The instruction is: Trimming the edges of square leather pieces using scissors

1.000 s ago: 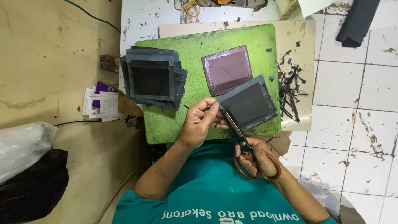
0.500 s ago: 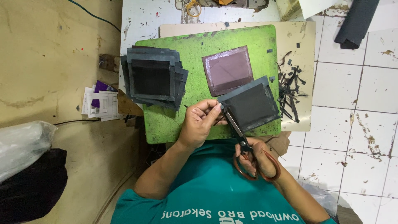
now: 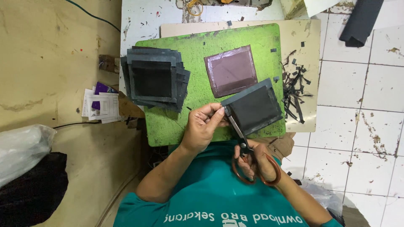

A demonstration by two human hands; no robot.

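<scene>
You have one green cutting mat [image 3: 235,38] on the worktop, one stack of dark square sheets [image 3: 155,79] by its left edge, one purplish square [image 3: 231,70] near the middle, and one dark square [image 3: 255,107] at its lower right corner. There is one pair of scissors [image 3: 248,155], and one scatter of black offcut strips [image 3: 296,90] off the right edge, too many to count.

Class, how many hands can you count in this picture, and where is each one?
2. The left hand pinches the dark square sheet at its corner; the right hand grips the orange-handled scissors below it. None looks hidden.
</scene>
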